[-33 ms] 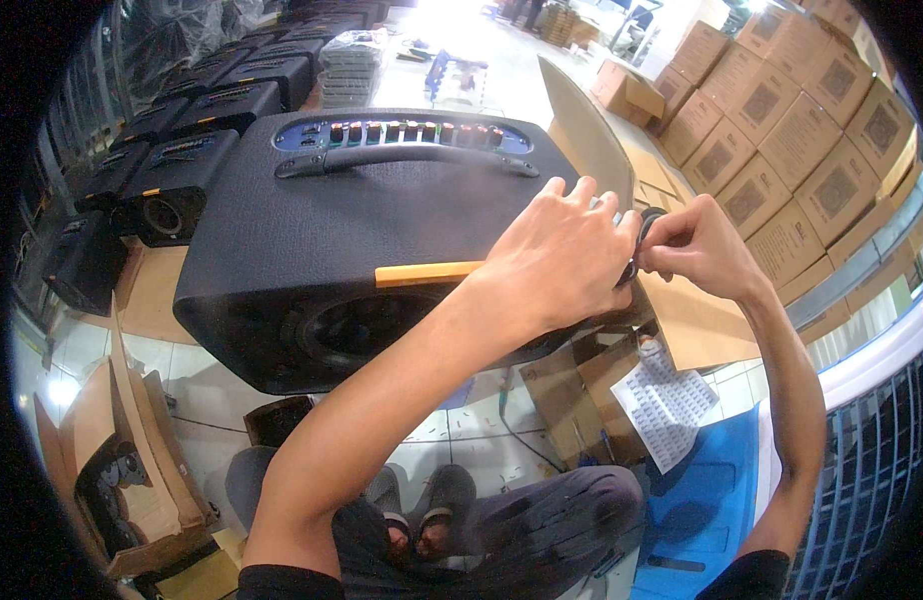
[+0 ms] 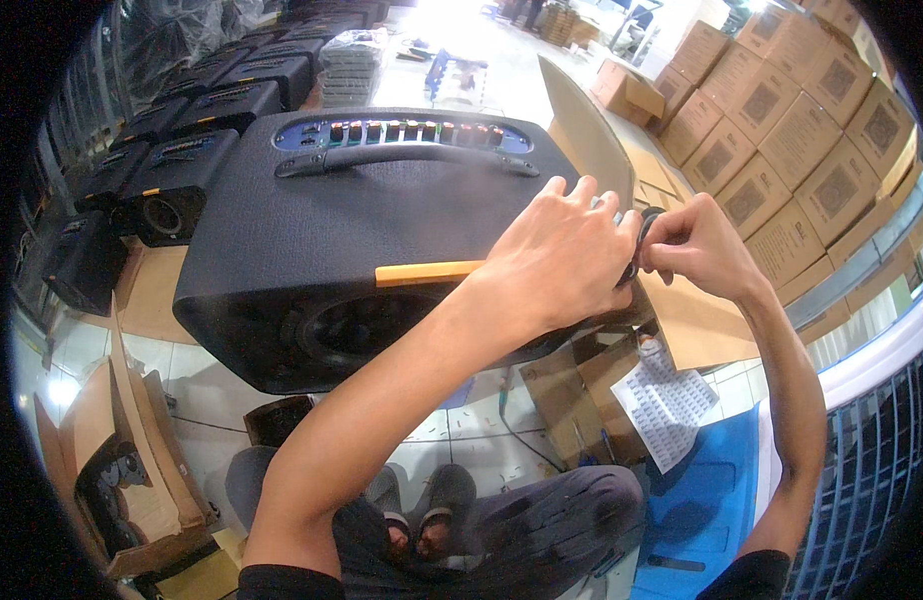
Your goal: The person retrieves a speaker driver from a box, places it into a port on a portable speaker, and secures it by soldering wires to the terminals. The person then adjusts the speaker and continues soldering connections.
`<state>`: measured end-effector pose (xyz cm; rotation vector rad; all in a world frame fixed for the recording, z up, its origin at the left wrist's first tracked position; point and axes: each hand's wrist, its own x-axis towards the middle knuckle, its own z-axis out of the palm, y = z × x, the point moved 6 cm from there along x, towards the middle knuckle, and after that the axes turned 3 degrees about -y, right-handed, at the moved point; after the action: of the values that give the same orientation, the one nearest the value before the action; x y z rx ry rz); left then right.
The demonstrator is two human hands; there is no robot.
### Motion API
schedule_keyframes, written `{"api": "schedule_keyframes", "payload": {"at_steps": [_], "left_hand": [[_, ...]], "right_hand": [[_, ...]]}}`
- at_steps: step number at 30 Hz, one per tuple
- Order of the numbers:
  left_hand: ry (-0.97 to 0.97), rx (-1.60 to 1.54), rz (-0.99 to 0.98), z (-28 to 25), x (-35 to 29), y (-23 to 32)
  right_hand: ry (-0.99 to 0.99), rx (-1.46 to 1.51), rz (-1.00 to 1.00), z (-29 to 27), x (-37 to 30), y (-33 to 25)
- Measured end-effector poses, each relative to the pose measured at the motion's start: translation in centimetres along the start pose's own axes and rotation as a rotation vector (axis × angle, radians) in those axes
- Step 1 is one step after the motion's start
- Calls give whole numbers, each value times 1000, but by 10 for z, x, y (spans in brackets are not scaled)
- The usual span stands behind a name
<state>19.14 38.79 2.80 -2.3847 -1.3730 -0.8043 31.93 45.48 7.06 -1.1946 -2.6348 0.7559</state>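
Note:
A large black speaker cabinet (image 2: pixel 382 220) fills the middle, with a carrying handle (image 2: pixel 412 155) and a blue control panel of small knobs (image 2: pixel 422 133) on top. My left hand (image 2: pixel 567 250) reaches across its right end with curled fingers, and what they grip is hidden. Close beside it, my right hand (image 2: pixel 700 250) is closed in a pinch on a small black curved piece (image 2: pixel 650 222). That piece lies between the two hands, partly covered by the fingers. A yellow-orange strip (image 2: pixel 427 273) lies along the cabinet's front upper edge, its right end behind my left wrist.
More black speakers (image 2: pixel 177 185) stand in rows at the left. Cardboard boxes (image 2: pixel 772 130) are stacked at the right. An open carton (image 2: pixel 142 470) sits low left. Near my knees are a printed sheet (image 2: pixel 665 405), a blue plastic surface (image 2: pixel 702 500) and a cable (image 2: pixel 517 430).

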Motion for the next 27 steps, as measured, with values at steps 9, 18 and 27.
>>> {"api": "schedule_keyframes", "payload": {"at_steps": [9,18,27], "left_hand": [[0,6,-4,-3,3,-4],[75,2,14,-3,1,-4],[70,32,1,0,1,-5]], "right_hand": [[185,454,353,18,0,9],[145,703,439,29,-6,20],[195,346,204,8,-19,9]]}}
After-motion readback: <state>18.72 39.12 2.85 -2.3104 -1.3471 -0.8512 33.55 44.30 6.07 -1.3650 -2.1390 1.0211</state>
